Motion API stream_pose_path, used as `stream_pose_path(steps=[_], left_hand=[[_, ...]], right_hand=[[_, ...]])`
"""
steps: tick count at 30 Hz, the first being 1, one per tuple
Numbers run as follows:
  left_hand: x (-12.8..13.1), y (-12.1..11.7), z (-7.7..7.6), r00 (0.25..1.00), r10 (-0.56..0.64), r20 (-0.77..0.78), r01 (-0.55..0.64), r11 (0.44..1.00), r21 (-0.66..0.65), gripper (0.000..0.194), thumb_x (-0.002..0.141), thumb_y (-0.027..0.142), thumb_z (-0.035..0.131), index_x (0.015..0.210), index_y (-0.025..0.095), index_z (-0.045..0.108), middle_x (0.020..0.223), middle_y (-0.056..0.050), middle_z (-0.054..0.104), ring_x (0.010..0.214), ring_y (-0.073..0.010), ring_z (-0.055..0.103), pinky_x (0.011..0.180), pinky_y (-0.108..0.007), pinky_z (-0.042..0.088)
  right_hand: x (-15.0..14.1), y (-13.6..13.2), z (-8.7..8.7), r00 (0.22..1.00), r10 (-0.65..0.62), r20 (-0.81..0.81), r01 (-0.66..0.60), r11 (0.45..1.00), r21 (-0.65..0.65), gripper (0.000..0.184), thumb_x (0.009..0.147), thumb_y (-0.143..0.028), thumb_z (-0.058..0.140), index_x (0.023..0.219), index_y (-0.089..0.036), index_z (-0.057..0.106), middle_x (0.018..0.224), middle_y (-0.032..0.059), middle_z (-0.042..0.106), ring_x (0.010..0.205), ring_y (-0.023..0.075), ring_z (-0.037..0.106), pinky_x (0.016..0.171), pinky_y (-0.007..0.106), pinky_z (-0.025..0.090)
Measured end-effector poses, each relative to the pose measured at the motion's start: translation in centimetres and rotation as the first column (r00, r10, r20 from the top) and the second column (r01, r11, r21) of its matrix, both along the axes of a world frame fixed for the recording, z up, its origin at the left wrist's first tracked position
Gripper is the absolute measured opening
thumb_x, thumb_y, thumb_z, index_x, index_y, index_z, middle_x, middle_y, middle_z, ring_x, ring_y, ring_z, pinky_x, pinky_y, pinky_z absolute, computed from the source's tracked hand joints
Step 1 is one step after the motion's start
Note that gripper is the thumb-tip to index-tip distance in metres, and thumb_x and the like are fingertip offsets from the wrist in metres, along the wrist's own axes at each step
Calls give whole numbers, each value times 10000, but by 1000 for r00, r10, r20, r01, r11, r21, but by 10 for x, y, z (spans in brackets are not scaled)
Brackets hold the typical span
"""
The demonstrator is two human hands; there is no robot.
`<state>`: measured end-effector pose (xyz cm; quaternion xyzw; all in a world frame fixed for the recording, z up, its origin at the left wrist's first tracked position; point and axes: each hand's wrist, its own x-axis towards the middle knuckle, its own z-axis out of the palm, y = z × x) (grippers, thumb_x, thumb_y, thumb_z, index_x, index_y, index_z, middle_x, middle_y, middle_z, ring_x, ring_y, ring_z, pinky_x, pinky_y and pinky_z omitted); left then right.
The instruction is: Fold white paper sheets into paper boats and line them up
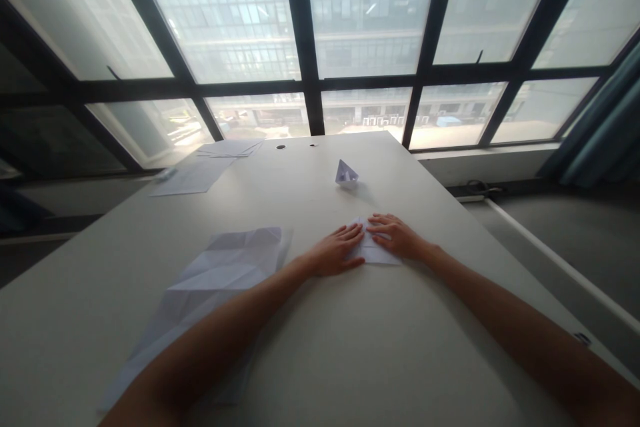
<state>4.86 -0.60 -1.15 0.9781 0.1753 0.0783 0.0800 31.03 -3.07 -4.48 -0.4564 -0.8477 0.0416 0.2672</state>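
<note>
A small folded sheet of white paper (376, 254) lies flat on the white table. My left hand (337, 250) rests on its left side, fingers stretched out and palm down. On its upper right side lies my right hand (397, 235), with its fingers extended and slightly apart. The fingers partly cover the paper, so its full outline is hidden. A folded paper boat (346, 175) stands on the table beyond my hands. Under and beside my left forearm is a large creased sheet of paper (220, 271).
More white sheets (200, 173) lie at the table's far left. Two dark holes, one a round hole (281, 147), sit near the far edge of the table (360, 373). Dark-framed windows (370, 13) rise behind it, and a blue curtain (600, 140) hangs at right.
</note>
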Motion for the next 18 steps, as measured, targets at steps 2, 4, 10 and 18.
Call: stream_pose_path(steps=[2,4,10,18], left_hand=[[0,0,-1,1000,-1,4,1,1000,0,750,982,577,380,1549,102,250,1599,-172,236,1503,-257,172,1227,-420,194],[0,1,-1,1000,-1,6,1,1000,1,748,981,572,385,1548,103,252,1597,-172,239,1502,-258,175,1226,-422,199],[-1,1,0,1000,-4,10,4,1000,-1,797,956,603,426,1550,101,249,1595,-176,243,1499,-266,187,1226,-416,199],[0,2,-3,1000,2,14,-2,1000,3,831,942,633,434,1545,88,261,1594,-182,248,1501,-260,184,1230,-405,181]], right_hand=[[0,0,0,1000,-1,-13,2,1000,6,334,918,-278,608,1242,-310,685,1360,86,612,1303,293,530,1108,514,392],[-1,-1,0,1000,-4,-16,4,1000,6,334,920,-282,605,1244,-308,685,1362,86,611,1300,293,533,1111,515,389],[-1,-1,1,1000,-7,9,7,1000,-10,330,934,-287,576,1246,-294,685,1373,93,602,1298,299,532,1108,533,382],[-1,0,0,1000,-6,-11,6,1000,-5,328,924,-281,592,1236,-292,693,1366,100,607,1294,294,537,1111,515,382]])
